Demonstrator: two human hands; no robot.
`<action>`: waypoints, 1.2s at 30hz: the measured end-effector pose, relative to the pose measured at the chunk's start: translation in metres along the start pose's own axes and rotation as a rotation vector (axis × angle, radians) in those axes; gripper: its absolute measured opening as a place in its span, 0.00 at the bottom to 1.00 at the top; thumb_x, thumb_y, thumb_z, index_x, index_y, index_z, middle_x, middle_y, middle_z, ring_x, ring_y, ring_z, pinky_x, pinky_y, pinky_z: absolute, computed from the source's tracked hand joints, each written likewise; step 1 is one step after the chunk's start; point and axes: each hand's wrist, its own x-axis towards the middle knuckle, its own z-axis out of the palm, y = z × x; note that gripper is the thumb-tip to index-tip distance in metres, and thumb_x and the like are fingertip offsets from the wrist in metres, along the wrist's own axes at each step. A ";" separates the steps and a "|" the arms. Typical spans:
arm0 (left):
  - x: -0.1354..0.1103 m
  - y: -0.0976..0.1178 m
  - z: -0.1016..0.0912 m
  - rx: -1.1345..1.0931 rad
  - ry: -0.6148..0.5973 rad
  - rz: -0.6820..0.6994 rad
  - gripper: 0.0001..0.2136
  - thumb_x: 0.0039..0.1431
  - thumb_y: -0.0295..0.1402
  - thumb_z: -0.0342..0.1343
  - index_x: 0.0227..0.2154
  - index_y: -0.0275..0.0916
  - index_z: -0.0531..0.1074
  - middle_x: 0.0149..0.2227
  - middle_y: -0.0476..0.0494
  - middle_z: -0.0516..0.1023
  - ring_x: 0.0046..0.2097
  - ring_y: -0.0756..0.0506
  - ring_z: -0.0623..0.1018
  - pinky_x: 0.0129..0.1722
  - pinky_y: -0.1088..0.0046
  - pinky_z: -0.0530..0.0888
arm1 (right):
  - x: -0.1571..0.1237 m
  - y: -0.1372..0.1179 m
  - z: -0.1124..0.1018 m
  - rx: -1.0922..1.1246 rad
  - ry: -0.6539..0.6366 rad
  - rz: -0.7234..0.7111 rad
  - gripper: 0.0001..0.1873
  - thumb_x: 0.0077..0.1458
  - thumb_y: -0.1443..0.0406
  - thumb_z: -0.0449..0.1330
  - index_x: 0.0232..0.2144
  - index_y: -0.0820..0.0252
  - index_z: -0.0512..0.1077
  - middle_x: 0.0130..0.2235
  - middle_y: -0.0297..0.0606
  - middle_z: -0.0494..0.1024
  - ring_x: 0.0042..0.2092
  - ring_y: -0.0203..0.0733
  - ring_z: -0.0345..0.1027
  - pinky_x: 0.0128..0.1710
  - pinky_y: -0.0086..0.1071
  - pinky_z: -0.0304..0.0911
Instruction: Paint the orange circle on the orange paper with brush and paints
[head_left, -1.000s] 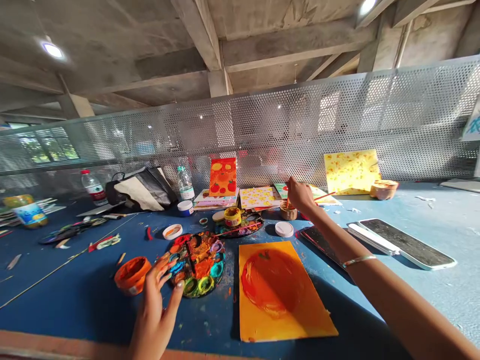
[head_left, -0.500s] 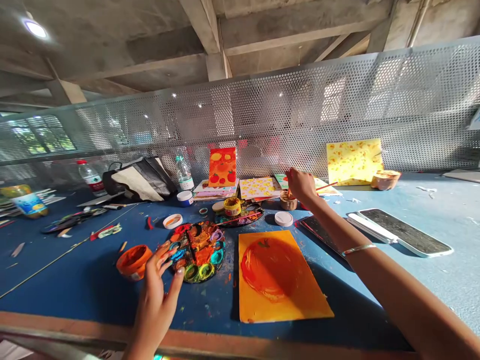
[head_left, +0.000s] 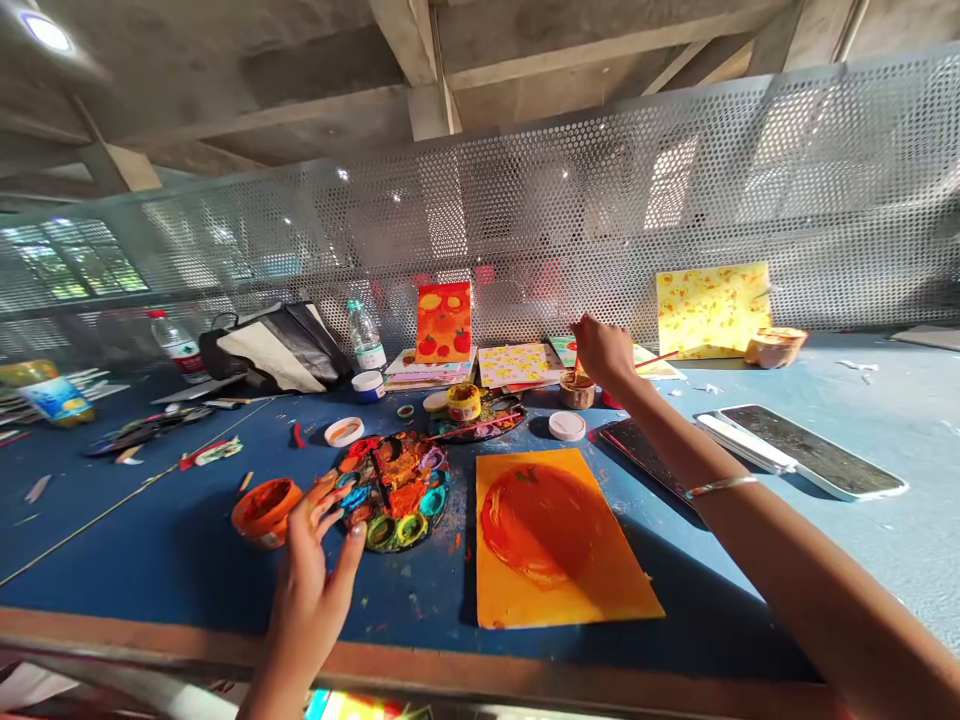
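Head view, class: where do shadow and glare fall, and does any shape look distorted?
Head view: shadow crosses the orange painting; sunlight pales the table at right; the ceiling lamp at upper left is blown out; the right forearm looks stretched, perhaps by the lens.

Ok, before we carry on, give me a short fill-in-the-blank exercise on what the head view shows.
1. The hand at the small brown cup is the person's ____ one.
2. The open jar just beyond the left hand, on its outer side, is ____ in colour.
3. Seen from the person, the paint palette lies to the ____ of the painted card.
4. The bottle just left of the black-and-white bag has a ____ cap.

Missing words: right; orange; left; red.
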 end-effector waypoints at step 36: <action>0.003 0.005 -0.001 -0.012 0.004 -0.038 0.30 0.55 0.54 0.55 0.54 0.43 0.57 0.60 0.30 0.64 0.58 0.33 0.70 0.57 0.46 0.68 | 0.006 0.008 -0.009 0.055 -0.028 0.020 0.18 0.64 0.60 0.48 0.43 0.62 0.75 0.40 0.50 0.80 0.40 0.49 0.74 0.32 0.33 0.59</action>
